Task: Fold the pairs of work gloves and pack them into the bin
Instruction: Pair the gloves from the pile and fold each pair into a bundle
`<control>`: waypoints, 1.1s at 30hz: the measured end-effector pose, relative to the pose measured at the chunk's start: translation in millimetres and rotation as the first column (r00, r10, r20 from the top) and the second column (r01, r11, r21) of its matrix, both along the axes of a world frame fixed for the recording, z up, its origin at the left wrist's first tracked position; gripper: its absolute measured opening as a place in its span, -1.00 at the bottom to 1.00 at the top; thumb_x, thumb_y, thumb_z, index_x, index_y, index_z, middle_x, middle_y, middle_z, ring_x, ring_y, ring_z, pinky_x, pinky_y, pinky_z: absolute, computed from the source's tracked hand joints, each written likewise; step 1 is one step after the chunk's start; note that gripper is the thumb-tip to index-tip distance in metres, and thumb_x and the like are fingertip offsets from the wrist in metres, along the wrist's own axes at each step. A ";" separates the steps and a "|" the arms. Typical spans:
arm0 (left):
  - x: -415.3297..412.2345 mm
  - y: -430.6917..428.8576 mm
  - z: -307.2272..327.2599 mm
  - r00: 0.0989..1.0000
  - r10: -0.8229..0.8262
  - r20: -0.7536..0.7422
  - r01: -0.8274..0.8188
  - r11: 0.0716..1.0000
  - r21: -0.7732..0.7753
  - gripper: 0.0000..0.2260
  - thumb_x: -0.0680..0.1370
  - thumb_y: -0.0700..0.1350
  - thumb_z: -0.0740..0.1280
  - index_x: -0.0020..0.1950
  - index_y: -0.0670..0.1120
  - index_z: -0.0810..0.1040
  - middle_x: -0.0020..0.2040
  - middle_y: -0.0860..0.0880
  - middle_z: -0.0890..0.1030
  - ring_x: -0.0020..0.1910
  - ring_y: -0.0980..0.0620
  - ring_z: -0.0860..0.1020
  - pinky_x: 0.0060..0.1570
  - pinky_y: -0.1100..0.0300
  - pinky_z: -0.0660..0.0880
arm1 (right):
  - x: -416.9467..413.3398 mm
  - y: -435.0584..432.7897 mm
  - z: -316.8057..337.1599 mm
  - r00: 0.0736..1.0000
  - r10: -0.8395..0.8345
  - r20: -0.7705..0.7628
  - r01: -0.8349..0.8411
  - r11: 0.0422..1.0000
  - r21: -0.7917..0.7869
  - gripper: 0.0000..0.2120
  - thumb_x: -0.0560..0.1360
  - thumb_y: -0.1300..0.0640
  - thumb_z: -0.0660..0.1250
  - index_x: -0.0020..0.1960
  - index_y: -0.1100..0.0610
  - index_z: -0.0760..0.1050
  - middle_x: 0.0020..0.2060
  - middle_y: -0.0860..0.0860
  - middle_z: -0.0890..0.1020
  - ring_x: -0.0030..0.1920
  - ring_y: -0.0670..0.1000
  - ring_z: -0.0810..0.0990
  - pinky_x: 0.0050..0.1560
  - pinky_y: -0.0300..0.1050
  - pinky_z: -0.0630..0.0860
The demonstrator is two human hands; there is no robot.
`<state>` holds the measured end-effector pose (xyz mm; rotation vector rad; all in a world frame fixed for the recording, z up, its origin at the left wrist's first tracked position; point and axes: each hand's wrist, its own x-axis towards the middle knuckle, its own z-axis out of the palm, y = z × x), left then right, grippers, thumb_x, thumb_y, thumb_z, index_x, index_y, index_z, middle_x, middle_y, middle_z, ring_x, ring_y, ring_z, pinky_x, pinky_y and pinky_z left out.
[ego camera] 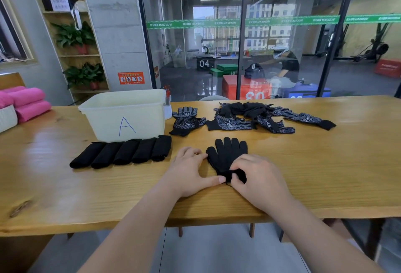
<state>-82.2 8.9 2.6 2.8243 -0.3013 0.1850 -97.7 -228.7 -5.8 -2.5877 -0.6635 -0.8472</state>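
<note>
Main risk at this stage, in my judgement: the glove pair [227, 153] lies flat on the desk [325, 164] with fingers pointing away from the person, and only its cuff end [238, 174] is gathered. If the 2 layers are not squared before the fold or roll begins, the lower glove may creep sideways and the bundle would come out loose or uneven. A second risk is the bundle springing open once released, since knit fabric of this kind looks soft and elastic. The 5 folded bundles [123, 153] lie in a row just in front of the bin [104, 116], outside it, so packing is not yet done; a careless sweep of the forearm could disturb them. The loose gloves [249, 116] are heaped well behind the working spot, to the right of the bin. The right hand [258, 177] has its fingers curled over and pinches the bunched cuff. The left hand [188, 168] rests on the desk just beside the pair, gripping nothing; its thumb reaches across to touch the cuff, its fingertips near the glove's edge.
</note>
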 end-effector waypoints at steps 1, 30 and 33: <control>0.1 0.0 -0.1 1.000 0.000 0.003 0.000 1.000 0.004 0.12 0.29 0.75 0.09 0.65 0.07 0.33 0.60 0.11 0.30 0.63 0.01 0.05 0.61 -0.17 0.15 | 0.0 -0.1 0.2 1.000 0.003 -0.009 -0.003 1.000 0.000 -0.89 0.46 -0.01 0.41 -0.04 -0.07 0.68 -0.11 -0.22 0.66 -0.07 -0.09 0.61 -0.09 -0.08 0.59; -3.8 -3.0 -1.4 0.998 0.048 0.049 -0.050 0.998 0.041 -0.06 0.39 0.67 0.06 0.64 0.17 0.32 0.58 0.08 0.33 0.62 -0.03 0.08 0.58 -0.20 0.20 | 12.3 3.8 13.6 0.927 -0.124 -0.355 0.111 0.992 -0.058 -0.53 0.66 -0.26 0.15 0.49 -0.14 0.49 0.53 -0.16 0.44 0.51 -0.05 0.40 0.44 -0.02 0.42; -4.3 -3.2 0.1 0.998 0.046 0.035 -0.047 0.998 0.033 -0.05 0.38 0.66 0.07 0.64 0.15 0.32 0.60 0.08 0.30 0.64 -0.03 0.06 0.59 -0.21 0.17 | 24.9 7.8 22.3 0.914 -0.095 -0.395 0.084 0.995 -0.044 -0.48 0.70 -0.24 0.10 0.58 -0.08 0.39 0.62 -0.09 0.34 0.62 -0.02 0.24 0.59 0.01 0.25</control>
